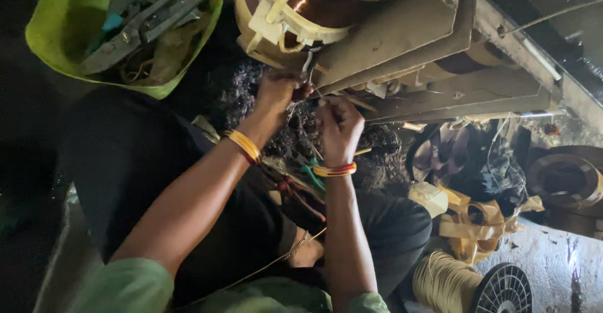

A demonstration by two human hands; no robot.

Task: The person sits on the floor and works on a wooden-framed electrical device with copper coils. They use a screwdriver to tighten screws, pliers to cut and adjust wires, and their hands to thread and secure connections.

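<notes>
From the head view I see my left hand (275, 94) raised to the underside of a copper-coloured wire coil bound in cream plastic strips (295, 8), which is cut off by the top edge. Its fingers are bunched together at a thin pale wire lead (308, 68) that hangs from the coil, but the fingertips sit in shadow, so I cannot tell whether they actually pinch it. My right hand (339, 124) is just beside it, fingers curled in tight around something thin; what it grips is too small and dim to make out. A yellow bangle (245, 145) circles the left wrist, and red and yellow bangles (335, 170) circle the right.

The coil rests against grey-brown flat metal plates (427, 43) that run off to the right. At upper left, a lime-green plastic tub (56, 30) holds metal pliers (151, 14), partly cropped. At lower right stands a spool of cream cord with a black flange (468, 285), its lower part cut off, near crumpled yellow tape (477, 222). The ground between the hands is a dark tangle I cannot resolve.
</notes>
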